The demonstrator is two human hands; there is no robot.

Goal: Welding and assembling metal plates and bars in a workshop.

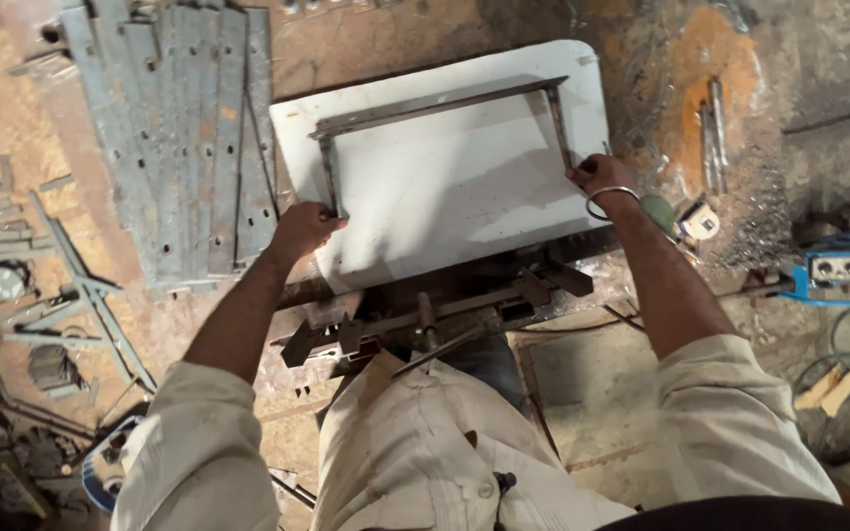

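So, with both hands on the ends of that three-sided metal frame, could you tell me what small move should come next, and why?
Probably nudge the metal frame square on the white panel. The left hand and right hand each grip a leg end, and the frame sits skewed to the panel's edges.

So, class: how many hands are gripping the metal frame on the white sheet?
2. The left hand grips the frame at its left leg; the right hand grips its right leg. No other hands show.

- White sheet-metal panel [464, 187] serves as work surface, tilted, over dark clamp frame [425, 320].
- Three-sided angle-iron frame [440, 106] lies flat on it; leg ends under left fingers [327, 218] and right fingers [582, 175].
- Grey drilled bars [184, 138] on floor, beyond left fingers.
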